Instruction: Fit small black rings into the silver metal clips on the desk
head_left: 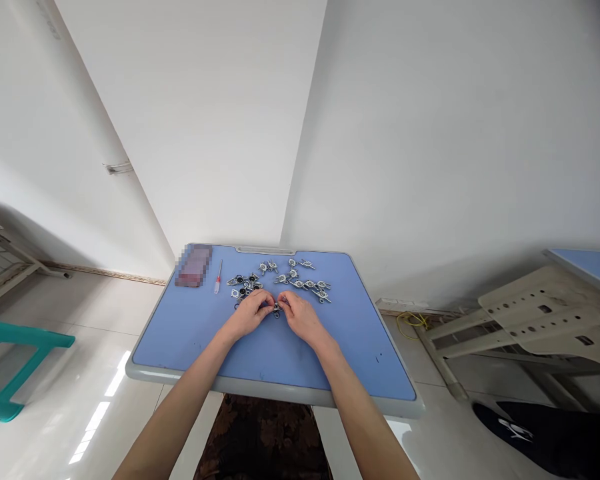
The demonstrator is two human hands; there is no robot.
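Note:
Over the middle of the blue table, my left hand and my right hand meet at a small metal part. The fingertips of both hands pinch it from either side; its exact kind is too small to make out. Close beyond my left hand lies a heap of similar metal parts with dark round pieces, partly covered by the fingers. Several more silvery metal parts are spread out beyond my right hand. A screwdriver with a clear and red handle lies to the left.
A blurred-out flat object is at the table's back left corner. White walls stand behind the table. A green stool is on the left, and another desk with a yellow cable near it on the right.

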